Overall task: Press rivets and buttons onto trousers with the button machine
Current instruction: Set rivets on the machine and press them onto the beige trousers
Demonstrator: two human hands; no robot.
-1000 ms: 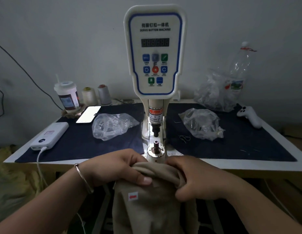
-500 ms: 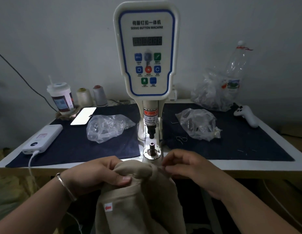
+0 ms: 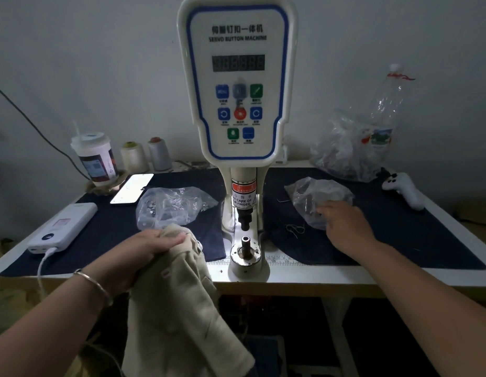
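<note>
Left hand (image 3: 144, 250) grips trousers (image 3: 179, 308); right hand (image 3: 345, 224) fingertips hidden in bag (image 3: 318, 197)

Right hand (image 3: 345, 227) left the trousers (image 3: 179, 295), now at plastic bag (image 3: 318, 197)

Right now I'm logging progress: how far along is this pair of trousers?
Done: nothing visibly pressed. In hand: the left hand grips the beige trousers beside the white button machine; the right hand reaches the clear plastic bag, seemingly for a part. Left: the bare lower die needs loading, then pressing.
</note>
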